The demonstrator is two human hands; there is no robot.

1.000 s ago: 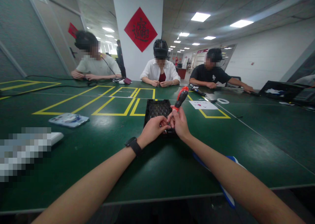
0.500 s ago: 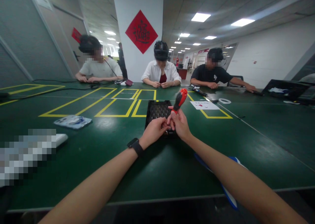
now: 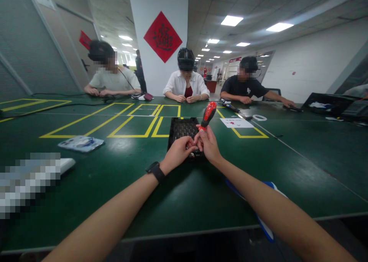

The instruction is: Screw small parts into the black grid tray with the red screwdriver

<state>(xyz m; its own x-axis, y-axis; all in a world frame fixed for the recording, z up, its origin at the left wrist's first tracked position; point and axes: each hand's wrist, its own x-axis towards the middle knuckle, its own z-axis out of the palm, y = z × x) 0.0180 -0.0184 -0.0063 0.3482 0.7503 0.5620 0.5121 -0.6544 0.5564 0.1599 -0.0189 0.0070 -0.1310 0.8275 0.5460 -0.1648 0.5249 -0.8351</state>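
A screwdriver (image 3: pixel 209 114) with a red and black handle rises out of my right hand (image 3: pixel 210 142), whose fingers are closed around its lower part. The handle leans slightly right; the shaft and tip are hidden by my fingers. My left hand (image 3: pixel 180 150), with a dark watch on the wrist, meets the right one, its thumb and fingers pinched together. Whatever lies between those fingertips is too small to make out. Under both hands a black tray (image 3: pixel 171 128) with a bumpy, compartment-like inside lies on the green table (image 3: pixel 138 200); my hands cover its near part.
Yellow tape outlines (image 3: pixel 126 135) mark the table. A light blue phone-like item (image 3: pixel 82 143) lies left, a white paper (image 3: pixel 236 122) and white ring (image 3: pixel 259 117) right. A blue-edged white item (image 3: pixel 266 223) is under my right forearm. Three people sit opposite.
The whole view has shifted slightly. My hands stay together over the tray, and the screwdriver handle remains raised in my right hand with little change.
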